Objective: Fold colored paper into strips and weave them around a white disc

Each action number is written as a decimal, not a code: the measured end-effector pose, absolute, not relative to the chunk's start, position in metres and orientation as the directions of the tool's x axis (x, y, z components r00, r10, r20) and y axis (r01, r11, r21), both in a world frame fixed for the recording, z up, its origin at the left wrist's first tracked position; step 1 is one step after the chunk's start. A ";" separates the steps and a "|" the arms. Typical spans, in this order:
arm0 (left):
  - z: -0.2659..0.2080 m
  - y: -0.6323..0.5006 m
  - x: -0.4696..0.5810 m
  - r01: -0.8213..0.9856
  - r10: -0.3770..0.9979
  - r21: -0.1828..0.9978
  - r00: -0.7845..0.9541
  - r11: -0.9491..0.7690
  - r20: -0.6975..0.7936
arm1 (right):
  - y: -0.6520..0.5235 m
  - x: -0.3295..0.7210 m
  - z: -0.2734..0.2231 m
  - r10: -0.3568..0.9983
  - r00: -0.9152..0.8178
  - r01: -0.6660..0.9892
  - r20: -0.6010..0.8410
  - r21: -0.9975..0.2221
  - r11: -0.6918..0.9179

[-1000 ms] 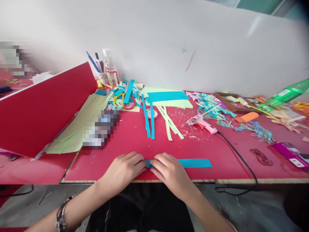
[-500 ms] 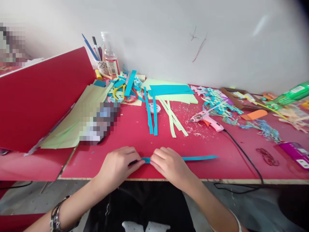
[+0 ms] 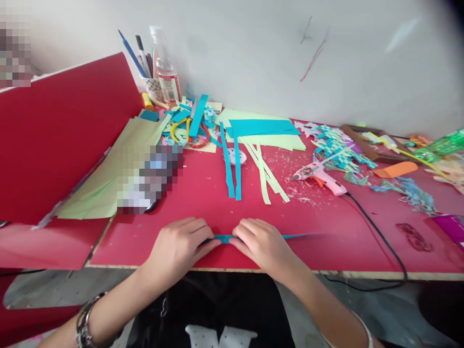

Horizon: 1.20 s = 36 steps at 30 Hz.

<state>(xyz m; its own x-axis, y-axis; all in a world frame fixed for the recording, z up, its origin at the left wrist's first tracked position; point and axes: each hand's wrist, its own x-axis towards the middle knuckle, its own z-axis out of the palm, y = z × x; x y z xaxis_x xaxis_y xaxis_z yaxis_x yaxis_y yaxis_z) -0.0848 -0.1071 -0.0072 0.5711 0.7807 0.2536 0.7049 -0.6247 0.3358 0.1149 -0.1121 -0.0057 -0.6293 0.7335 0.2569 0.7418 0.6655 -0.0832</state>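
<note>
A narrow blue paper strip (image 3: 223, 239) runs level between my hands, low over the red table near its front edge. My left hand (image 3: 184, 241) pinches the strip's left part between thumb and fingers, hiding that end. My right hand (image 3: 257, 241) pinches it a short way to the right, and the free end sticks out past the knuckles, smeared by motion. Beyond my hands lie two loose blue strips (image 3: 228, 164) across a round white disc (image 3: 236, 155). Several pale green strips (image 3: 266, 174) lie crossed beside them.
A pink glue gun (image 3: 321, 178) lies at right, its black cord (image 3: 377, 232) trailing over the table edge. Scissors (image 3: 188, 133) rest among paper scraps at the back. A bottle (image 3: 166, 72) and a pen cup (image 3: 152, 88) stand by the wall. Green sheets (image 3: 105, 169) and a phone-like object (image 3: 154, 176) are left.
My right hand has shifted slightly right, so more of the blue strip shows between my hands. The strip's free end has blurred. The camera view has turned a little.
</note>
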 end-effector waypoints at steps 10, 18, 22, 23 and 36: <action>-0.005 -0.105 -0.081 0.714 0.802 0.372 0.566 -0.593 0.194 | -0.110 0.116 -0.007 0.746 -0.625 0.754 0.231 -0.073 0.653; -0.003 -0.102 -0.081 0.744 0.812 0.332 0.562 -0.580 0.158 | -0.110 0.115 -0.006 0.750 -0.623 0.757 0.223 -0.072 0.650; -0.002 -0.101 -0.081 0.746 0.809 0.324 0.570 -0.582 0.139 | -0.110 0.113 -0.005 0.763 -0.614 0.769 0.204 -0.063 0.636; -0.001 -0.101 -0.082 0.743 0.807 0.326 0.573 -0.584 0.139 | -0.110 0.113 -0.005 0.764 -0.613 0.771 0.201 -0.061 0.634; 0.001 -0.103 -0.093 0.737 0.819 0.392 0.567 -0.551 0.086 | -0.110 0.111 -0.005 0.766 -0.609 0.775 0.206 -0.052 0.630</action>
<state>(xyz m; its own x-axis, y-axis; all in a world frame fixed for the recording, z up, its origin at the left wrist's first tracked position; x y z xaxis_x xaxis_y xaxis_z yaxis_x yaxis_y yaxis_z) -0.0933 -0.1027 0.0012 0.5671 0.8191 0.0864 0.7366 -0.5512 0.3919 0.1114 -0.1098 -0.0049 -0.6093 0.7656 0.2062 0.7746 0.6304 -0.0518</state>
